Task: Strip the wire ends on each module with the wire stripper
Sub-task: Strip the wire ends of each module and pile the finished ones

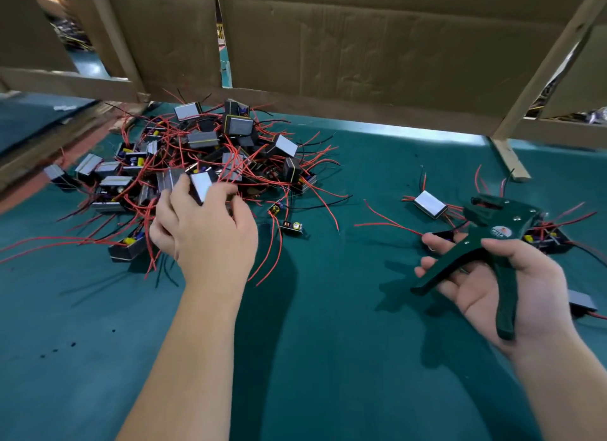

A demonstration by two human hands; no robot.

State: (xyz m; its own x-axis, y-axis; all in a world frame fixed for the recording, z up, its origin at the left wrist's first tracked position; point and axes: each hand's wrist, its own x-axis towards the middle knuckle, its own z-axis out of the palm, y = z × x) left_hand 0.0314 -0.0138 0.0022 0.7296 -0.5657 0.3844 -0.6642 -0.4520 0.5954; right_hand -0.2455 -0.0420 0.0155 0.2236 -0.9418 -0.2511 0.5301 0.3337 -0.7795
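A tangled pile of small black modules (210,151) with grey faces and red and black wires lies at the left-centre of the green table. My left hand (203,230) reaches into the pile's near edge, its fingers closed around one grey-faced module (201,186). My right hand (492,279) holds a dark green wire stripper (486,243) by its handles, jaws pointing up and left, nothing in them that I can see. A few separate modules (431,203) with red wires lie at the right, behind the stripper.
The green mat (328,309) covers the table. Cardboard panels (361,46) on a wooden frame (512,158) wall off the back. One more grey module (581,301) lies at the far right edge. A loose small circuit board (290,226) sits beside the pile.
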